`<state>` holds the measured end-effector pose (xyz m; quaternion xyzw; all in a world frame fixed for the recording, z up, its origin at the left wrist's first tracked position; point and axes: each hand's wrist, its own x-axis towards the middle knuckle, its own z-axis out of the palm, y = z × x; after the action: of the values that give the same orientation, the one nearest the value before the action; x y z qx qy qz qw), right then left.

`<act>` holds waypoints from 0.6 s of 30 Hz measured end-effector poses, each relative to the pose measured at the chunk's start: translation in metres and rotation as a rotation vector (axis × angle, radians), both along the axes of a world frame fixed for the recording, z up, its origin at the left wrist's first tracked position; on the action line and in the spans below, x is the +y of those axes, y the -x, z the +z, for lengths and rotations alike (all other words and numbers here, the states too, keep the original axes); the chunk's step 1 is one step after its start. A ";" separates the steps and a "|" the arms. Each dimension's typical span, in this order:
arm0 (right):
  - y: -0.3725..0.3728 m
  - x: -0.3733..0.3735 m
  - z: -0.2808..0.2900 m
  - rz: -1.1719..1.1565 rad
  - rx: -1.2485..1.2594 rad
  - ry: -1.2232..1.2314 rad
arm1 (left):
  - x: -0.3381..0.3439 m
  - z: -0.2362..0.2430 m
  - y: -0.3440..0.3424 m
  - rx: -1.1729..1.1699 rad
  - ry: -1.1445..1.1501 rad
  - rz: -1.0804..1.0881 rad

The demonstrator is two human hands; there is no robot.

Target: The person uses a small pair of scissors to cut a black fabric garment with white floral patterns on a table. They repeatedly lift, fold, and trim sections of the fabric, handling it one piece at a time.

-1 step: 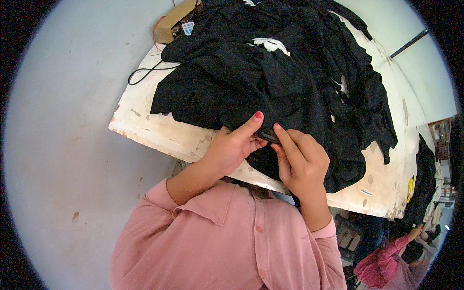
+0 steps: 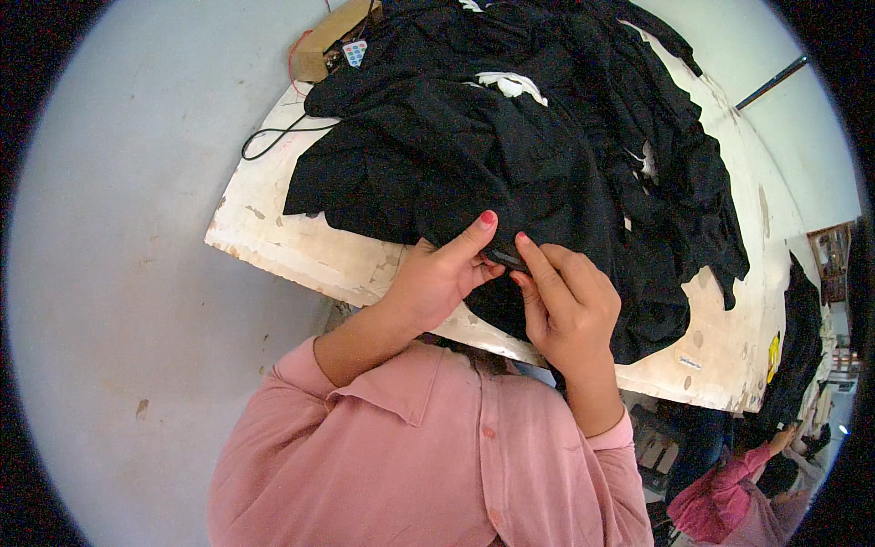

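A large heap of black cloth point(image 2: 437, 164) is spread over the table, its near part hanging toward me over the front edge. My left hand point(image 2: 447, 273) pinches the cloth near that edge, thumb raised along the top and fingers curled beneath. Close on its right, my right hand point(image 2: 570, 296) grips the same spot between thumb and fingers. Between the two sets of fingertips shows a narrow, slightly shiny dark strip point(image 2: 507, 259); it looks like a folded edge of the cloth, though the black on black hides its detail.
The pale, worn table point(image 2: 301, 246) has chipped edges. White pieces point(image 2: 512, 86) show among the cloth. At the back left are a wooden block point(image 2: 312, 66), a card with coloured dots point(image 2: 355, 54) and a looped black cord point(image 2: 260, 141). Another person point(image 2: 729, 497) works at the lower right.
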<state>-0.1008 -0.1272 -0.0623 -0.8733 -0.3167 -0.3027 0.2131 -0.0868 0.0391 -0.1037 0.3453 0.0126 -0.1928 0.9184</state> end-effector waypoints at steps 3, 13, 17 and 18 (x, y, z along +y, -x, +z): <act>0.001 0.000 -0.002 -0.005 0.006 0.006 | 0.000 0.000 0.001 -0.005 0.006 -0.001; -0.012 -0.003 -0.013 0.069 0.263 -0.370 | 0.002 -0.013 -0.003 0.094 0.086 -0.066; -0.013 -0.013 -0.015 0.016 0.407 -0.522 | 0.025 -0.003 -0.009 0.014 0.055 0.134; -0.012 -0.019 -0.015 0.016 0.461 -0.592 | 0.024 0.012 -0.012 0.000 -0.087 0.328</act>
<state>-0.0884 -0.1459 -0.0777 -0.8168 -0.1658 -0.1749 0.5242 -0.0746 0.0626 -0.0921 0.3782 0.0770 -0.0395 0.9217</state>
